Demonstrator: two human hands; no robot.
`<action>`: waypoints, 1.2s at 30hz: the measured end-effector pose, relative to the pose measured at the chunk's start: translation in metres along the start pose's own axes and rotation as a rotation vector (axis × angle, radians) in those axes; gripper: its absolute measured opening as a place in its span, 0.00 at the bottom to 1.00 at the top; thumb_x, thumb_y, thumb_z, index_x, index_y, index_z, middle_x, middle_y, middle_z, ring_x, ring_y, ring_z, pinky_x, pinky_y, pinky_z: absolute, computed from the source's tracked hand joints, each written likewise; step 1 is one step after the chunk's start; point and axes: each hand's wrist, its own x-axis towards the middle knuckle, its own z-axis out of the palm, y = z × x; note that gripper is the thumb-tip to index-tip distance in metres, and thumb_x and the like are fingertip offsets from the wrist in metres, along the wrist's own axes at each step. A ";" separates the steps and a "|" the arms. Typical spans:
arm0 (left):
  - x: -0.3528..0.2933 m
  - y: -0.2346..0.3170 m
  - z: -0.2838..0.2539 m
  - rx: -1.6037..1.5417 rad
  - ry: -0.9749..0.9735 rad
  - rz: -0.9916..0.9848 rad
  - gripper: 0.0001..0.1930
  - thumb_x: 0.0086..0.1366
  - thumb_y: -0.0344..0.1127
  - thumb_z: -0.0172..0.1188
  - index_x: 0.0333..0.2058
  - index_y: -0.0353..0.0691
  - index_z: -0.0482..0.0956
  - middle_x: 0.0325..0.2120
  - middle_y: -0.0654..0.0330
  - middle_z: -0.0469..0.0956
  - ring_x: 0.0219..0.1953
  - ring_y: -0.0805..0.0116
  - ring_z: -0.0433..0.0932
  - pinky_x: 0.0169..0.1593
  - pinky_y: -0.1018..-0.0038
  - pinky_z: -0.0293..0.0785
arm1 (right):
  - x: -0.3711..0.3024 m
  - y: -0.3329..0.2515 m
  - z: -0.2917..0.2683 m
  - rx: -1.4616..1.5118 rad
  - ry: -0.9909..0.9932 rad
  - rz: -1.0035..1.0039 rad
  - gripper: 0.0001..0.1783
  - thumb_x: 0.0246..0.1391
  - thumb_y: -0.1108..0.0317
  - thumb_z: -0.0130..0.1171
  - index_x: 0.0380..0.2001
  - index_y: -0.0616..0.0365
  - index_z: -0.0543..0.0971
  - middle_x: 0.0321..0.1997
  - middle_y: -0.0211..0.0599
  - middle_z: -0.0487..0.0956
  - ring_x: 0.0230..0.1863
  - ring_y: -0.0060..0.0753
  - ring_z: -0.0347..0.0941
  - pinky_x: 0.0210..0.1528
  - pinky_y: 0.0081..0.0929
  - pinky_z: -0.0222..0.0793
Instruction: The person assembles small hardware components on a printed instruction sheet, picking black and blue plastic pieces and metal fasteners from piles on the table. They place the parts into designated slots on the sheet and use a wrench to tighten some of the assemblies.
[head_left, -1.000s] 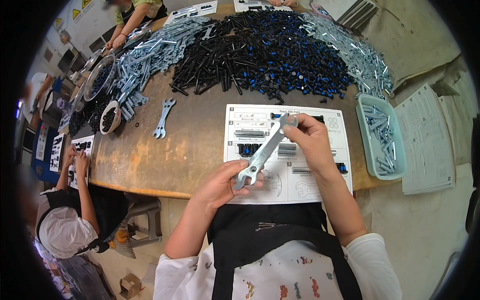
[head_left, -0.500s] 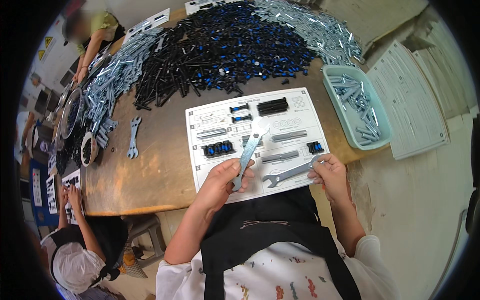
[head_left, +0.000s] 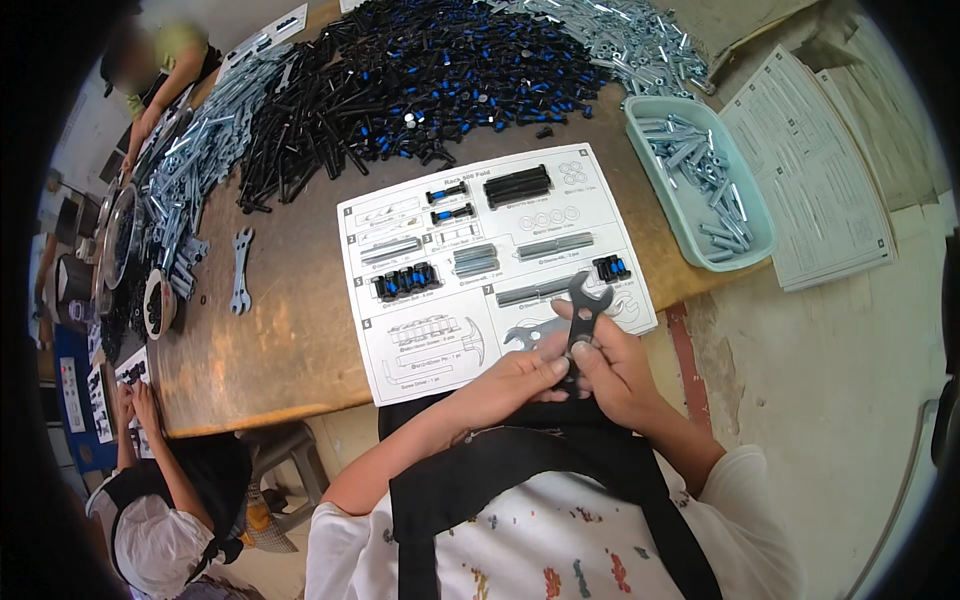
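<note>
My left hand [head_left: 535, 372] and my right hand [head_left: 615, 368] meet over the lower right of a printed parts sheet [head_left: 357, 300]. Both are closed around a dark-looking open-ended wrench [head_left: 582, 328], its jaw pointing up and away from me. A lighter grey wrench end [head_left: 522, 337] shows beside my left fingers; whether it is gripped or lies on the sheet I cannot tell. On the sheet rest black bolts with blue patches [head_left: 405, 283], black rods [head_left: 518, 186] and silver sleeves [head_left: 475, 260]. My fingers hide the wrench's lower part.
Another wrench [head_left: 241, 270] lies on the table at left. A heap of black bolts [head_left: 420, 90] and silver parts spreads across the back. At right stands a pale green tub [head_left: 765, 235] of metal sleeves, beside stacked printed sheets [head_left: 810, 180]. Two other people work at the left.
My hands, apart before with a wrench in each, have come together. My left hand moved right; the upright wrench is now between both hands. The sheet appears further left in view.
</note>
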 end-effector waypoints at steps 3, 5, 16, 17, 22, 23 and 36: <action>-0.011 0.005 0.005 0.169 0.169 0.017 0.18 0.74 0.45 0.53 0.48 0.34 0.79 0.37 0.62 0.81 0.41 0.75 0.78 0.49 0.77 0.73 | 0.003 0.013 -0.007 -0.098 0.105 -0.158 0.15 0.68 0.72 0.45 0.53 0.66 0.73 0.34 0.33 0.80 0.33 0.19 0.74 0.37 0.22 0.72; -0.024 0.004 -0.007 0.426 0.325 0.080 0.15 0.73 0.40 0.53 0.45 0.33 0.80 0.34 0.63 0.81 0.38 0.76 0.77 0.45 0.78 0.74 | 0.013 -0.004 -0.016 -0.454 0.154 -0.364 0.17 0.62 0.75 0.50 0.53 0.59 0.77 0.32 0.34 0.79 0.31 0.32 0.75 0.35 0.28 0.71; -0.027 0.003 -0.015 1.259 0.745 0.407 0.19 0.58 0.40 0.70 0.46 0.38 0.80 0.29 0.57 0.79 0.27 0.65 0.78 0.32 0.71 0.74 | 0.039 0.029 -0.028 -1.208 -0.178 -0.587 0.21 0.49 0.72 0.60 0.49 0.49 0.81 0.38 0.31 0.75 0.43 0.37 0.72 0.47 0.36 0.66; -0.024 0.001 -0.015 1.306 0.755 0.420 0.23 0.53 0.44 0.72 0.46 0.41 0.79 0.29 0.56 0.78 0.27 0.58 0.78 0.32 0.67 0.75 | 0.039 0.029 -0.026 -1.194 -0.173 -0.587 0.21 0.48 0.72 0.61 0.49 0.50 0.81 0.38 0.31 0.75 0.43 0.37 0.72 0.47 0.36 0.67; -0.017 -0.001 -0.017 1.368 0.777 0.343 0.20 0.53 0.44 0.72 0.42 0.41 0.80 0.27 0.57 0.78 0.28 0.59 0.79 0.31 0.66 0.75 | 0.030 0.025 -0.048 -1.188 -0.075 -0.490 0.20 0.47 0.72 0.62 0.47 0.51 0.80 0.41 0.32 0.77 0.47 0.37 0.73 0.48 0.35 0.69; -0.016 -0.001 -0.017 1.348 0.776 0.326 0.20 0.53 0.44 0.72 0.41 0.41 0.80 0.27 0.57 0.78 0.28 0.59 0.79 0.31 0.66 0.75 | 0.028 0.025 -0.055 -1.185 -0.074 -0.459 0.20 0.46 0.72 0.62 0.46 0.52 0.80 0.42 0.32 0.77 0.48 0.37 0.73 0.48 0.34 0.70; 0.005 0.002 -0.015 1.370 0.722 0.387 0.20 0.54 0.45 0.72 0.42 0.41 0.80 0.26 0.59 0.79 0.27 0.61 0.80 0.31 0.66 0.75 | 0.016 0.028 -0.092 -1.136 -0.008 -0.321 0.20 0.45 0.74 0.62 0.45 0.52 0.76 0.42 0.35 0.78 0.46 0.41 0.75 0.43 0.36 0.73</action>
